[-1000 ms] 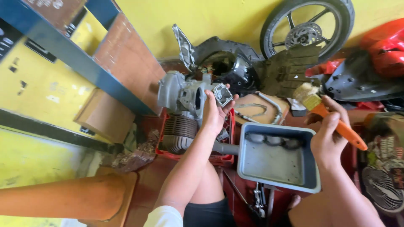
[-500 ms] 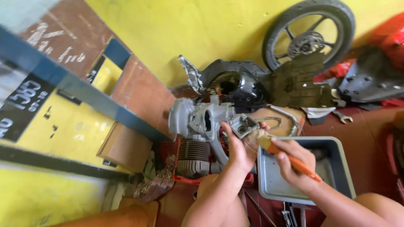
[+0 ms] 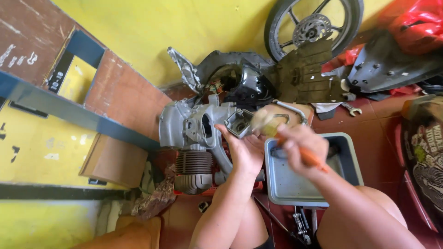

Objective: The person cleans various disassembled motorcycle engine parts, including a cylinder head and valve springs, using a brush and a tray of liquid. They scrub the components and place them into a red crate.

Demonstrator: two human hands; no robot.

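My left hand (image 3: 245,148) holds a small grey metal housing (image 3: 238,122), open side up, just in front of a grey engine block (image 3: 191,127) with cooling fins. My right hand (image 3: 300,146) grips an orange-handled paintbrush (image 3: 313,159); its pale bristles (image 3: 261,121) sit beside the housing and are blurred. Both hands hover at the left end of a grey metal tray (image 3: 350,159) on the red floor.
A spoked wheel (image 3: 313,25) leans on the yellow wall. Black plastic body panels (image 3: 392,64), a red panel (image 3: 413,20) and a wrench (image 3: 351,109) lie at the right. A brown and blue board (image 3: 92,92) stands at the left. My bare knees frame the tray.
My right hand has brought the brush from the right over to the small housing in my left hand. The view has shifted, so the engine and tray sit more centrally.
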